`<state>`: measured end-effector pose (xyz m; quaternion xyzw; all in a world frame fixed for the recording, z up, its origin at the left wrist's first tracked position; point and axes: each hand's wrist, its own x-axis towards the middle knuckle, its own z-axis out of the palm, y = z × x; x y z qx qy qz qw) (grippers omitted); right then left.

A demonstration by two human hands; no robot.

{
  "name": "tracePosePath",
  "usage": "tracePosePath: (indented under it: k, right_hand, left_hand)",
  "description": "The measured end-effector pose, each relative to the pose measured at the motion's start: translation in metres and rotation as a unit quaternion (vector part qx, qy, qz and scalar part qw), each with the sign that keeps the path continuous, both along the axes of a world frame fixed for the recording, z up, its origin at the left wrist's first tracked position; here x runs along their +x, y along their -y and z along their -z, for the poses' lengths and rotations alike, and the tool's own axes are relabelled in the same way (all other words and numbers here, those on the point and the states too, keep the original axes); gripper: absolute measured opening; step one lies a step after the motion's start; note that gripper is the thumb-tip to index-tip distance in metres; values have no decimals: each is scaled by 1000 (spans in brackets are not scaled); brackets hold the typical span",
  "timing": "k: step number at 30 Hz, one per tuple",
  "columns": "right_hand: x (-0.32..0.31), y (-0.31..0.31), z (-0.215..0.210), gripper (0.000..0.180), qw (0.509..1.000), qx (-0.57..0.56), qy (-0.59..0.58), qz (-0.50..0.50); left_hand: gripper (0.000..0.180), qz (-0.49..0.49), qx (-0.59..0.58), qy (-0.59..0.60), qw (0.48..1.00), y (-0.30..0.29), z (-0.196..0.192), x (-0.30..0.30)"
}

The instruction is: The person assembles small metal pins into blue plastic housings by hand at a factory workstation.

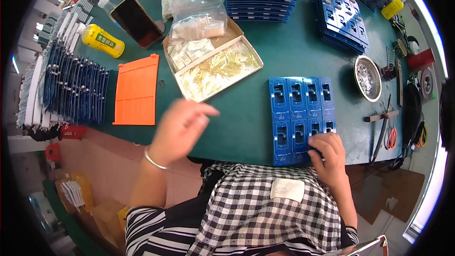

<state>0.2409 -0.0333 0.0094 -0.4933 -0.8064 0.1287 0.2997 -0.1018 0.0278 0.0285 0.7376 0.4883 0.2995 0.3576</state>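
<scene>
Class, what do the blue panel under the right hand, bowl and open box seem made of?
Blue panel: perhaps lacquered circuit-board laminate, smooth with pale printed lines. Bowl: likely polished metal, its silvery rim shining. Open box: probably matte cardboard, dull brown inside.

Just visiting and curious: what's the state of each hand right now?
Left hand: half-curled; whether it holds something small cannot be told.
Right hand: fingers bent over the lower right of the blue panel; grip cannot be told.
</scene>
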Motion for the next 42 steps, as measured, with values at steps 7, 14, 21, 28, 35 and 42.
tracePosePath:
  k: [7,14,21,28,35,42]
  right_hand:
    - [-53,-21,-22,23,979,45,15,-197]
    - [-57,-34,-38,10,941,39,185,-281]
    - [-50,-60,-45,8,965,47,120,-227]
    - [30,-13,-22,34,992,-43,113,-24]
    - [41,8,9,65,969,-90,228,-40]
    - [37,-7,0,52,973,-53,210,-81]
  left_hand:
    - [14,274,-94,148,946,34,10,70]
    - [23,339,-116,-28,933,41,14,66]
    - [29,315,-127,-134,931,37,12,56]
    - [20,-62,-214,223,949,15,5,-1]
    - [26,83,63,-98,990,25,30,61]
    - [61,147,165,-181,958,35,40,101]
